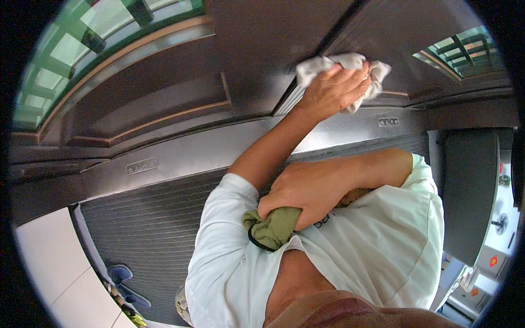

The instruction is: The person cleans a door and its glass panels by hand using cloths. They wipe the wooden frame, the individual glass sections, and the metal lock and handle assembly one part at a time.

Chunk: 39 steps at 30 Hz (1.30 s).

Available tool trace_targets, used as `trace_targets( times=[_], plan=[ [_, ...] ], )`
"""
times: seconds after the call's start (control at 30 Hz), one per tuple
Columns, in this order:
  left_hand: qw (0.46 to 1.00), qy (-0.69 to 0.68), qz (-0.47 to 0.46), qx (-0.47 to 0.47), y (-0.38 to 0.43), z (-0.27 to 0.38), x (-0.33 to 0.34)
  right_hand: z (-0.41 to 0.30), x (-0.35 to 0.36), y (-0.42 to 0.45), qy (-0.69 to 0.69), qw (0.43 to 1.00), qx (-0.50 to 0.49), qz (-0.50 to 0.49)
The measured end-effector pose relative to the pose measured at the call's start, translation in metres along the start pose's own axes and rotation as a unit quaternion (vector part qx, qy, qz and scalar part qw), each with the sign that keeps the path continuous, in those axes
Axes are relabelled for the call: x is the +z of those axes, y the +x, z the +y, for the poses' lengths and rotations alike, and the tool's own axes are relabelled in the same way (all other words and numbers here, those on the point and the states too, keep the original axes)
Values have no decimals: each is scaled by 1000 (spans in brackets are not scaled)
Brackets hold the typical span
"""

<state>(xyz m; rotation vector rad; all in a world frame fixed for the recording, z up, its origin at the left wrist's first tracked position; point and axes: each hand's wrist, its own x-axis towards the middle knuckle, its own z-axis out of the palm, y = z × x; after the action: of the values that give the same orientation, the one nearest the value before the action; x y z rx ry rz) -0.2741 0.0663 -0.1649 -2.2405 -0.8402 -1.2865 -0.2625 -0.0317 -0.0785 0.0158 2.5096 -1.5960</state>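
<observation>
My left hand (338, 88) reaches up and forward, its fingers on a crumpled white cloth (311, 69) pressed to a dark brown panelled door (262, 49), beside the dark vertical gap in it. The hand and cloth are slightly blurred. My right arm is bent across my chest. In front of my white shirt, my right hand (297, 197) grips a bunched olive-green cloth (277, 225) with a black edge.
A metal threshold (205, 153) with embossed oval plates runs below the door. Under it lies a dark ribbed mat (151, 229), with blue slippers (119, 274) at its left end. Pale tiles (49, 246) lie far left. A dark open door leaf (467, 192) stands at the right.
</observation>
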Motion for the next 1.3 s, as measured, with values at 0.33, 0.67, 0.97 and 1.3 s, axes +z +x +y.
trace_targets(
  times=[0.33, 0.67, 0.97, 1.3],
  plan=[
    [858, -99, -450, -228, -263, 25, 86, 2, -2, -17, 34, 999, 31, 0],
    [457, -339, 78, -819, -370, -8, 98, 2, 0, 0, 22, 1000, -18, -14],
    [38, -488, 416, -767, -264, -32, 49, -6, 3, -6, 12, 999, 25, -27],
    [321, -406, 453, -726, -287, -140, -121, -4, -5, -8, 25, 997, 58, -47]
  ],
)
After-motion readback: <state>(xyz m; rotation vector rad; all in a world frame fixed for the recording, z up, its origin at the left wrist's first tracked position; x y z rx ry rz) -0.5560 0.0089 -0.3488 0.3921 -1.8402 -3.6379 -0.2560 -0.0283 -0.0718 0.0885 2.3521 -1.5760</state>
